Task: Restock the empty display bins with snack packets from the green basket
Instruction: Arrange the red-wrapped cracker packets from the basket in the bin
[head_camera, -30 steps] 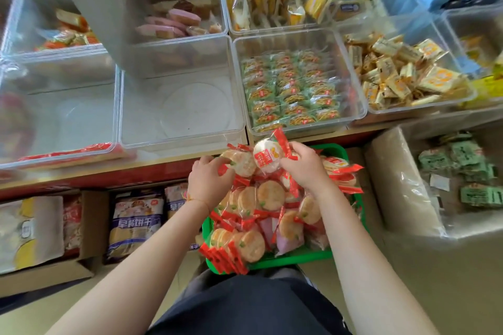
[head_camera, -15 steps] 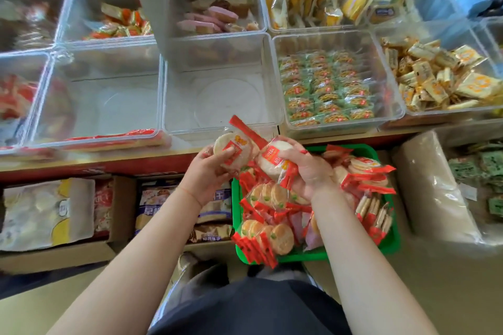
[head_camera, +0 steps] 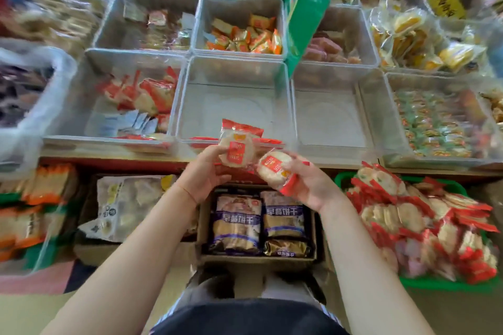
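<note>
My left hand grips a round rice-cracker packet with red ends, held up at the front wall of an empty clear bin. My right hand grips a second cracker packet just right of and below the first. The green basket sits at the lower right, heaped with several red-and-white cracker packets. A second empty clear bin stands to the right of the first. The bin to the left holds a few of the same red packets.
Back-row bins hold orange sweets, pink bars and yellow packets. A green sign stands between bins. Under the shelf, a cardboard box holds purple biscuit bags. A bin of green packets sits at the right.
Both hands lifted their packets out of the basket and moved left, up to the front of the empty bin. The view swung left, so the basket now lies at the right.
</note>
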{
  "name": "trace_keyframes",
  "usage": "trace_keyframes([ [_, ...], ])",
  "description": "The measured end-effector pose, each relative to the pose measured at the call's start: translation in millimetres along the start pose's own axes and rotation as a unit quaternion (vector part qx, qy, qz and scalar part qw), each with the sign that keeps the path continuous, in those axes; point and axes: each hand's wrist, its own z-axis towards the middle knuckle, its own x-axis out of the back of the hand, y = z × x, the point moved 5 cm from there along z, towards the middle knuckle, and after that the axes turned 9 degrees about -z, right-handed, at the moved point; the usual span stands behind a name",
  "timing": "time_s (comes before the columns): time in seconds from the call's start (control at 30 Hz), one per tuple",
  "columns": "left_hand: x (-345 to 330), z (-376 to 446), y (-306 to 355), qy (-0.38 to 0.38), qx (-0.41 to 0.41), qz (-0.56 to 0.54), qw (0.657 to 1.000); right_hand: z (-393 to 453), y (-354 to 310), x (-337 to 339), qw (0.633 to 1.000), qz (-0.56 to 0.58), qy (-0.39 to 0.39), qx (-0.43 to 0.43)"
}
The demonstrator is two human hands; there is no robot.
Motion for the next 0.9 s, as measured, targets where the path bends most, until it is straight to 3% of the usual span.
trace_keyframes([
  [0.17, 61.1, 10.3, 59.2, -0.001, -0.039, -0.038, 0.999, 32.1, -0.2, -62.4, 0.997, -0.013, 0.054, 0.049],
  [0.27, 70.7, 17.7, 70.3, -0.021, -0.042, -0.007, 0.999, 36.7, -9.0, -77.6, 0.996, 0.036, 0.019, 0.076],
  [0.37, 67.6, 22.5, 72.4, -0.068, -0.021, 0.031, 0.997, 46.4, -12.5, -96.9, 0.998, -0.008, -0.027, 0.065],
  [0.5, 58.1, 25.7, 74.0, -0.121, 0.019, 0.103, 0.987, 61.9, -17.1, -109.5, 0.997, -0.070, -0.028, 0.033],
  [0.63, 58.1, 45.4, 100.1, -0.105, 0.022, 0.167, 0.980, 75.5, -33.8, -106.9, 0.986, -0.163, -0.024, 0.001],
  [0.73, 52.5, 68.0, 120.6, -0.105, 0.002, 0.330, 0.938, 88.6, -45.4, -104.4, 0.975, -0.219, -0.040, -0.014],
  [0.83, 44.7, 93.1, 139.5, -0.035, -0.113, 0.372, 0.921, 107.5, -65.2, -82.4, 0.982, -0.178, 0.052, 0.033],
  [0.9, 45.6, 104.7, 150.6, 0.042, -0.247, 0.429, 0.868, 113.4, -80.4, -65.9, 0.982, -0.116, 0.128, 0.080],
])
